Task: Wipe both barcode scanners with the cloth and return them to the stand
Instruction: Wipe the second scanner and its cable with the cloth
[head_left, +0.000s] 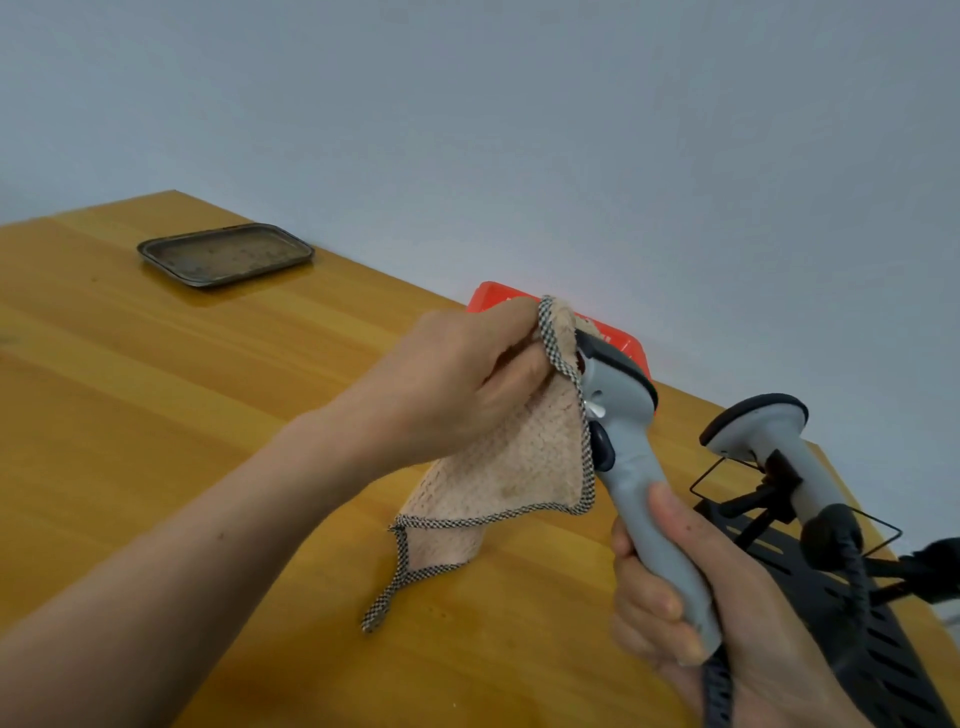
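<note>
Scanners, two, grey: first scanner (631, 441) raised over the table (208, 415), right hand (670, 613) wrapped round its handle; second scanner (753, 421) seated on the black stand (883, 649). Cloth (498, 467), one, beige, gripped by the left hand (457, 374) against the first scanner's head. Tray (156, 254), one. Red box (623, 343), one.

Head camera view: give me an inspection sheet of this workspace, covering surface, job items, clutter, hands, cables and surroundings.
Surface: wooden table, glossy yellow-brown.
Job's things: beige cloth against the head of the grey barcode scanner; second scanner sits on the black stand.
Clutter: dark metal tray far left; red box by the wall.
Hands: left hand grips the cloth; right hand grips the grey barcode scanner's handle.
Cables: coiled cable leaves the held handle; second coiled cable drops across the stand.
Surroundings: plain pale wall.
</note>
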